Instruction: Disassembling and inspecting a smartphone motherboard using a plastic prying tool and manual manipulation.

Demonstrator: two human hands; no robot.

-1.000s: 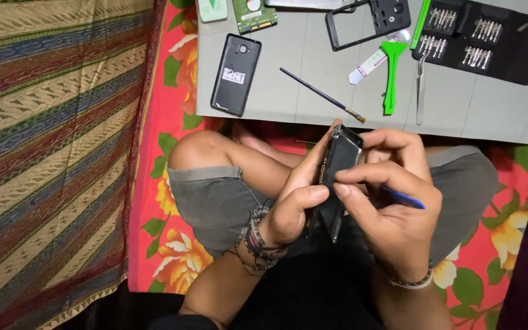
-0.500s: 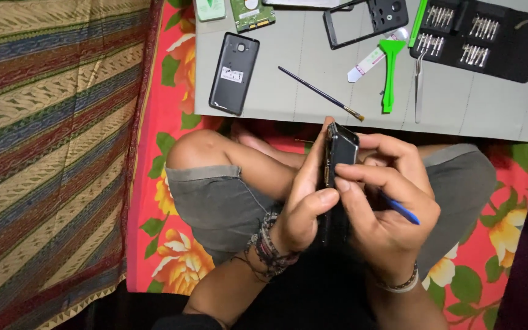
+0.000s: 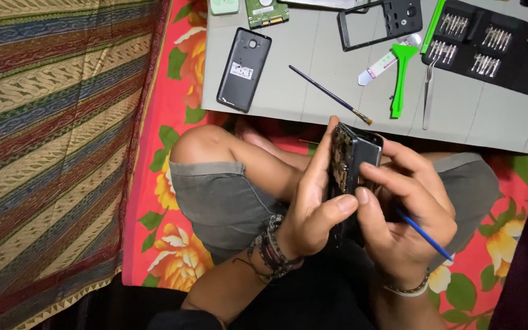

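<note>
Resting between both hands' fingers (image 3: 337, 208): phone (image 3: 352, 159)

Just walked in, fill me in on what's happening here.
A person sits cross-legged on a flowered cloth, working on an opened phone. The left hand grips it on edge, its inner parts showing, while the right hand steadies it and holds a thin blue tool. On the grey board in front lie the phone's back cover, a small brush, a green pry tool, tweezers and a screwdriver bit case.
</note>
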